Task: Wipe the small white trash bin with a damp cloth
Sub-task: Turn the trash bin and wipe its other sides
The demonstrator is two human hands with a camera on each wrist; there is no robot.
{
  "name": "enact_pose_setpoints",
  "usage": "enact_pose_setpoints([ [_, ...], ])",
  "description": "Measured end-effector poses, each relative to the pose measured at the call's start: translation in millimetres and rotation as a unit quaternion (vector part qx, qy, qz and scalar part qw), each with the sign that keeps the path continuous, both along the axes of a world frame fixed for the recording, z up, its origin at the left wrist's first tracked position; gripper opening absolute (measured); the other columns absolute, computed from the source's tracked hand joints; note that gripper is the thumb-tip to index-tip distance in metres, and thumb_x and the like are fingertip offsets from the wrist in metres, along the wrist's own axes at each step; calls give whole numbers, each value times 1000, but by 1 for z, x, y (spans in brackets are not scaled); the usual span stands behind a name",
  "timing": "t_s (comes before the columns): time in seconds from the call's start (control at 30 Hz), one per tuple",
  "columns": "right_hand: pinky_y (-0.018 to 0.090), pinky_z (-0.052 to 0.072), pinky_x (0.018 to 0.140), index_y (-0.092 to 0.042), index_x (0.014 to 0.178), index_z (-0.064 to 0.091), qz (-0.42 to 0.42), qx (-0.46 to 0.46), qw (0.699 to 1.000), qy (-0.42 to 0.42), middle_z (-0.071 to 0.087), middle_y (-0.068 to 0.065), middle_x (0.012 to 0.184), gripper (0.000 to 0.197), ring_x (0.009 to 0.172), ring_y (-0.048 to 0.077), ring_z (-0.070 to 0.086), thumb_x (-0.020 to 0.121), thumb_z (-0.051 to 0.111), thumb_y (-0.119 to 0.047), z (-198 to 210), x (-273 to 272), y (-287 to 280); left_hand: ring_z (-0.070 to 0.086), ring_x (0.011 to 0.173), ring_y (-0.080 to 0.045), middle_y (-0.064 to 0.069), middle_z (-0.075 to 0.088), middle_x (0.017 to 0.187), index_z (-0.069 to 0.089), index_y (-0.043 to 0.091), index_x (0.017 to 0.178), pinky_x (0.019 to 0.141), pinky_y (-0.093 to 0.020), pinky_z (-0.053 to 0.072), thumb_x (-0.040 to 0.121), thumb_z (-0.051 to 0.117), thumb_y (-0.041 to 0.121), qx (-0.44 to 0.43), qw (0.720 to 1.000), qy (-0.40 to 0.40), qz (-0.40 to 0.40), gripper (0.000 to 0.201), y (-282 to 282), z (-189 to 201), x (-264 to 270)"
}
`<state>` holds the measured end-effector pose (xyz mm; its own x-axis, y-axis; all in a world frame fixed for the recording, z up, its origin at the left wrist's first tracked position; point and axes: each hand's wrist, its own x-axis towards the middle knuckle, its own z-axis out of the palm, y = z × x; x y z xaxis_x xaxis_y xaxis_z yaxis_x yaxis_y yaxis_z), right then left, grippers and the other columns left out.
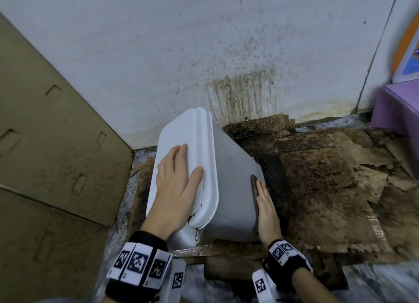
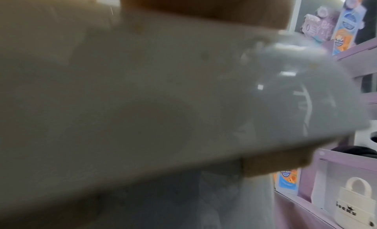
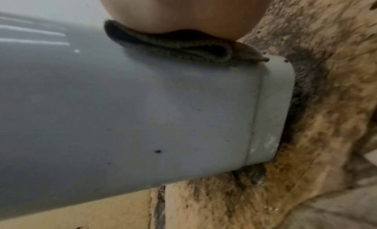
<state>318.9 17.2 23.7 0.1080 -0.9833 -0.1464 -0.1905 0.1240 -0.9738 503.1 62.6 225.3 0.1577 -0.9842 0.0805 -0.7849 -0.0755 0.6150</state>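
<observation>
Head view shows our left hand [image 1: 175, 184] flat on the lid of the white trash bin [image 1: 229, 189], tilted at frame centre on stained cardboard [image 1: 317, 178]. Our right hand [image 1: 267, 209], fingers straight and together, presses a dark cloth [image 1: 254, 189] against the bin's right side.
</observation>
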Motion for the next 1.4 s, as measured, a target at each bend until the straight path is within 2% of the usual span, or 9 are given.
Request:
enact_pose_setpoints([
  [0.2, 35, 6, 127, -40, 150, 17, -5, -6, 999, -45, 13, -13, 167, 54, 153, 0, 7, 96, 19, -43, 40, 32, 5, 6, 147, 1, 15, 15, 161, 17, 29, 159, 124, -37, 11, 93, 23, 65, -2, 1000, -12, 10, 76, -2, -4, 13],
  [0.33, 25, 2, 125, -41, 155, 18, 44, -74, 995, -56, 9, -24, 165, 65, 149, -13, 2, 92, 15, -57, 92, 55, 14, 6, 146, 2, 15, 16, 160, 18, 29, 159, 121, -31, 10, 93, 24, 64, -9, 1000, -5, 7, 75, -4, -6, 9],
  [0.5, 27, 9, 125, -34, 157, 21, 58, -157, 985, -37, 14, -21, 165, 52, 152, -5, 8, 106, 19, -37, 101, 57, 22, 6, 147, 2, 15, 16, 160, 18, 28, 159, 122, -32, 10, 93, 24, 63, -5, 1000, 0, 12, 75, -2, -6, 13],
  [0.6, 22, 10, 124, -32, 158, 23, 75, -196, 978, -8, 16, -19, 166, 52, 153, 0, 12, 106, 18, -37, 82, 48, 23, 5, 145, 7, 18, 16, 160, 18, 30, 159, 120, -28, 8, 94, 27, 61, 0, 1000, 14, 15, 72, 2, -7, 18],
  [0.8, 31, 7, 127, -42, 153, 15, 36, -105, 993, 44, 10, -28, 162, 48, 152, -6, 5, 104, 13, -39, 8, 18, 15, 4, 139, 14, 18, 18, 159, 21, 29, 158, 118, -25, 8, 94, 30, 58, 1, 1000, 27, 16, 71, 5, -7, 25],
  [0.97, 34, 3, 127, -38, 155, 14, -14, 34, 999, 35, 7, -12, 168, 45, 154, 4, 3, 111, 20, -31, -30, -5, 15, 5, 140, 15, 18, 19, 159, 22, 30, 157, 118, -25, 9, 98, 33, 51, 0, 999, 39, 16, 65, 6, -7, 27],
  [1.13, 34, 3, 127, -27, 158, 20, -51, 54, 997, 34, 12, -9, 168, 48, 155, 9, 5, 110, 21, -28, -28, 0, 13, 8, 139, 12, 17, 21, 157, 22, 29, 157, 118, -26, 10, 95, 31, 55, -4, 999, 31, 16, 68, 5, -6, 26],
  [1.23, 35, 7, 127, -25, 157, 23, -93, 49, 994, 34, 18, -8, 166, 59, 154, 11, 12, 99, 16, -38, -13, 12, 17, 8, 142, 7, 16, 21, 157, 22, 29, 156, 121, -31, 13, 93, 29, 57, -6, 999, 28, 15, 70, 3, -6, 23],
  [1.4, 31, 5, 126, -33, 155, 28, -86, 23, 996, -19, 20, -16, 164, 64, 150, -3, 12, 95, 12, -46, 52, 46, 21, 9, 145, 0, 15, 20, 157, 22, 28, 156, 123, -37, 14, 92, 27, 59, -8, 1000, 20, 13, 72, 0, -4, 18],
])
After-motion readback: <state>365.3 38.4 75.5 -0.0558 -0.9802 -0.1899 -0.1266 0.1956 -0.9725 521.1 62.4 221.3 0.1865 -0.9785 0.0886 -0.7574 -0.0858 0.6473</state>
